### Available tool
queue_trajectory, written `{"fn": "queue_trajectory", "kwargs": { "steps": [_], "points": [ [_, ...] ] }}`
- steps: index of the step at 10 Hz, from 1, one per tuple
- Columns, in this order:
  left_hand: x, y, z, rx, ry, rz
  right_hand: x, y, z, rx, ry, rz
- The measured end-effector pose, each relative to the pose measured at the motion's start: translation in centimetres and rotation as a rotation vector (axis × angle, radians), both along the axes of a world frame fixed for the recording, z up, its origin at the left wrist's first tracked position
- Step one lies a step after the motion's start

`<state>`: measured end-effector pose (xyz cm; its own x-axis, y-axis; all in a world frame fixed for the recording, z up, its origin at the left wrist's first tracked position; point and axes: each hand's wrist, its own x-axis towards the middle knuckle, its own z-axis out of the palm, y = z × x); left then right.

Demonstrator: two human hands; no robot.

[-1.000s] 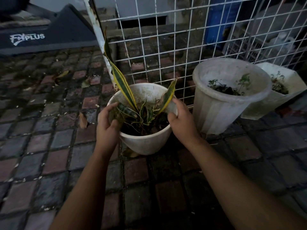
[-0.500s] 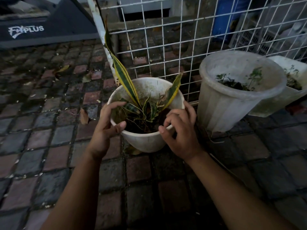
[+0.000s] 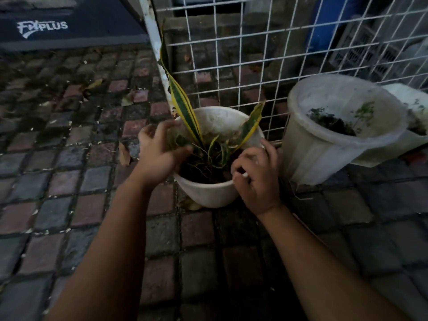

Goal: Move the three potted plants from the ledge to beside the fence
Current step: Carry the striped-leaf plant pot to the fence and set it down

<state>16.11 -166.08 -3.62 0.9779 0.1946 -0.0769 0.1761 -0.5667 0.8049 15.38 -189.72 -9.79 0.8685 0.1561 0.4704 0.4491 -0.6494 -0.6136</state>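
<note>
Over pot (image 3: 209, 193), hands (image 3: 159, 151) curled.

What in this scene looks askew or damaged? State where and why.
The middle pot leans toward the snake-plant pot, its rim tilted rather than level. The third pot behind it also sits tilted. White paint on the fence post is flaking.

The floor (image 3: 69, 205) is wet, dark brick paving in grey and reddish blocks. Under the two grips, a round white pot (image 3: 208, 193) stands on it. Right of the right grip (image 3: 257, 181) stands a taller pale pot (image 3: 319, 154), with a third pot (image 3: 414, 135) past it. Left of the left grip (image 3: 157, 151) lies a dry brown leaf (image 3: 124, 154).
</note>
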Motion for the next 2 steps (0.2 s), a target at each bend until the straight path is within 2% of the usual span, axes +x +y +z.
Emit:
{"fn": "queue_trajectory", "kwargs": {
  "steps": [1,2],
  "points": [
    [2.9,-4.6,4.9,0.248,0.27,-0.003,-1.3,0.0,4.4,-0.17,0.396,-0.013],
    [3.1,-8.4,11.0,0.289,0.358,-0.075,-2.9,-2.2,10.7,-0.224,0.503,0.011]
  ]
}}
